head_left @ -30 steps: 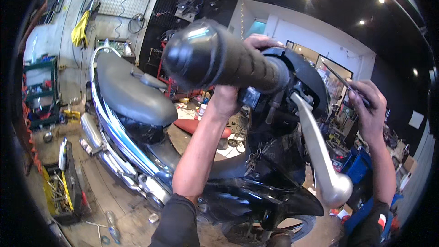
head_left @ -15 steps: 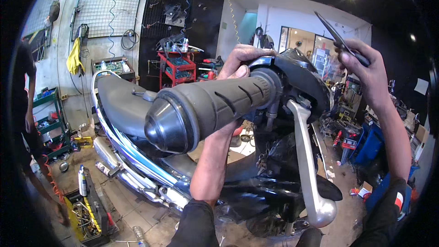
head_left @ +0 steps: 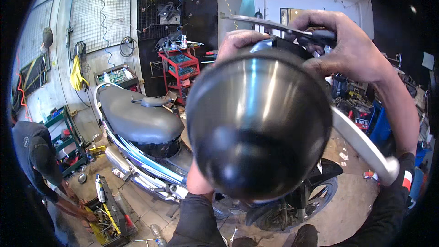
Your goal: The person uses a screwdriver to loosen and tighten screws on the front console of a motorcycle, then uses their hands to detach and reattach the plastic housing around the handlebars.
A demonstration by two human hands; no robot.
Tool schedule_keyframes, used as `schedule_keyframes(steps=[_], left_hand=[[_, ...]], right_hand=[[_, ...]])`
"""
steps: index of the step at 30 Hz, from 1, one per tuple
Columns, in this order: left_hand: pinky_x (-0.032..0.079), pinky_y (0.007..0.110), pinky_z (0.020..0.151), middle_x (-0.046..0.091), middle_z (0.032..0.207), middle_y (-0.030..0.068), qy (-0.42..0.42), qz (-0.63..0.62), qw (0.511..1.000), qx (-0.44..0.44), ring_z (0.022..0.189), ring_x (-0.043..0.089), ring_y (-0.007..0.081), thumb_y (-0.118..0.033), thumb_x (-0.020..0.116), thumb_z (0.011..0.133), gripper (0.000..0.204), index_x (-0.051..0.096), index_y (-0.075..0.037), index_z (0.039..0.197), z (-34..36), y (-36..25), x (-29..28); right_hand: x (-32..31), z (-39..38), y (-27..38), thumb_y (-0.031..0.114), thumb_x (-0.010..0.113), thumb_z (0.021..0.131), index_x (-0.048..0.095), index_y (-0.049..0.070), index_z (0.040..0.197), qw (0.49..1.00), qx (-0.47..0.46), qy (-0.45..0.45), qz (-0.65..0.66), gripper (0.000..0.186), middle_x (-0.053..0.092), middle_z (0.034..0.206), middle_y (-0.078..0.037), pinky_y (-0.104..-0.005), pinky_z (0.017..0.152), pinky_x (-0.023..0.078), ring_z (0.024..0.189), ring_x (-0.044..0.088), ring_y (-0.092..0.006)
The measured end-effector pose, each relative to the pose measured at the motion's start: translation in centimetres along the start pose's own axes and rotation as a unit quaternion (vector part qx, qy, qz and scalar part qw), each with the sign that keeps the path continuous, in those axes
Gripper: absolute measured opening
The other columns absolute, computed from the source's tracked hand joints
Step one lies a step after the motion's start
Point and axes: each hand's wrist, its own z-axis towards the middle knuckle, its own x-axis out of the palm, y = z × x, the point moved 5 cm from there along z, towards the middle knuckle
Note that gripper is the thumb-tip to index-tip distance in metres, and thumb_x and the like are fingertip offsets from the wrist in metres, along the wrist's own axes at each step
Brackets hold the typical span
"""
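Note:
The rounded black end of a motorcycle handlebar grip (head_left: 260, 128) fills the middle of the view, close up and blurred. Behind it my left hand (head_left: 240, 41) curls over the inner end of the handlebar, its lower part hidden by the grip. My right hand (head_left: 350, 45) is closed round the black handle of what look like scissors (head_left: 263, 21). Their long thin blades point left, just above the handlebar's inner end and my left fingers. A silver brake lever (head_left: 363, 148) slants down to the right from behind the grip.
The motorcycle's dark seat (head_left: 141, 112) stretches back to the left. A person (head_left: 39, 151) bends over an open toolbox (head_left: 107, 219) with a spray can (head_left: 99, 188) at lower left. Further back stand a red tool trolley (head_left: 180, 71) and a green shelf (head_left: 68, 139).
My right hand has brought the scissors left and down over the handlebar, blades now nearly level. The grip end looms larger and more central. The person at left has bent down to the toolbox.

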Motion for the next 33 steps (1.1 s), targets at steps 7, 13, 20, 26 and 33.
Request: schedule_keyframes(steps=[7, 13, 20, 26, 33], left_hand=[[0.043, 0.034, 0.101, 0.056, 0.124, 0.0143, -0.036, 0.018, 0.994, -0.1, 0.113, 0.057, 0.021, -0.054, 0.049, 0.089, 0.074, 0.047, 0.006, 0.132, -0.4, -1.0, 1.7], [0.045, 0.031, 0.098, 0.059, 0.117, 0.0111, -0.031, -0.079, 0.993, -0.082, 0.11, 0.058, 0.0154, -0.046, 0.049, 0.096, 0.064, 0.047, 0.006, 0.132, 0.1, 1.1, 3.0], [0.047, 0.032, 0.096, 0.059, 0.117, 0.0138, -0.022, -0.131, 0.988, -0.077, 0.108, 0.059, 0.0188, -0.052, 0.047, 0.091, 0.069, 0.049, 0.006, 0.129, 0.6, -0.1, 3.1], [0.043, 0.034, 0.101, 0.057, 0.119, 0.0151, -0.055, -0.01, 0.998, -0.043, 0.113, 0.056, 0.0214, -0.051, 0.042, 0.091, 0.068, 0.052, 0.008, 0.123, 0.8, 0.8, 2.7], [0.038, 0.036, 0.104, 0.056, 0.118, 0.0153, -0.022, 0.104, 0.994, -0.04, 0.114, 0.053, 0.0222, -0.049, 0.042, 0.093, 0.065, 0.054, 0.009, 0.119, 1.5, 0.2, 2.1]], right_hand=[[-0.4, -1.7, -5.0, 0.029, 0.091, 0.067, 0.064, 0.005, 0.116, 0.989, -0.088, -0.104, 0.055, 0.062, 0.066, 0.103, -0.003, -0.0291, 0.091, 0.049, 0.097, 0.061, -0.0124], [0.0, -3.2, -8.0, 0.035, 0.085, 0.076, 0.067, -0.001, 0.107, 0.955, -0.192, -0.224, 0.025, 0.051, 0.069, 0.097, -0.008, -0.0279, 0.083, 0.052, 0.09, 0.065, -0.0135], [1.6, -2.2, -8.7, 0.03, 0.085, 0.077, 0.07, -0.001, 0.103, 0.926, -0.249, -0.259, 0.121, 0.043, 0.069, 0.1, -0.008, -0.0283, 0.083, 0.051, 0.092, 0.065, -0.0147], [1.1, -2.3, -9.2, 0.023, 0.081, 0.082, 0.073, 0.0, 0.1, 0.898, -0.301, -0.299, 0.12, 0.029, 0.068, 0.101, -0.008, -0.0272, 0.085, 0.051, 0.093, 0.064, -0.0142], [1.8, -1.4, -9.1, 0.02, 0.075, 0.088, 0.075, 0.003, 0.099, 0.866, -0.332, -0.322, 0.19, 0.021, 0.067, 0.094, -0.005, -0.0254, 0.08, 0.051, 0.091, 0.063, -0.0108]])
